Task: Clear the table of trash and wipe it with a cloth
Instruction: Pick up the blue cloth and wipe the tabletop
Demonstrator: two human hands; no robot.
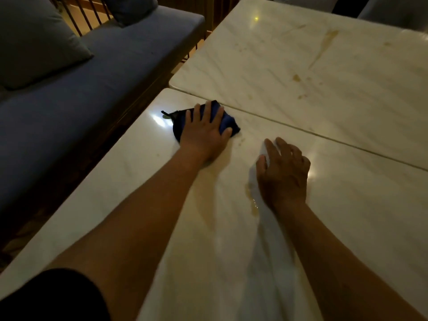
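Observation:
A dark blue cloth (228,122) lies on the near marble table (129,181), close to its far left corner. My left hand (205,133) presses flat on the cloth with straight fingers. To its right, my right hand (283,172) hovers low over the table and holds a long white bag (266,251) between thumb and fingers. The bag trails back under my right forearm toward the bottom edge. A small brownish wet patch (253,205) sits on the table beside the bag, just left of my right wrist.
A second marble table (301,66) butts against the near one along a seam and carries brown streaks and spots (326,40). A grey-blue cushioned bench (81,100) with a pillow (34,42) runs along the left side.

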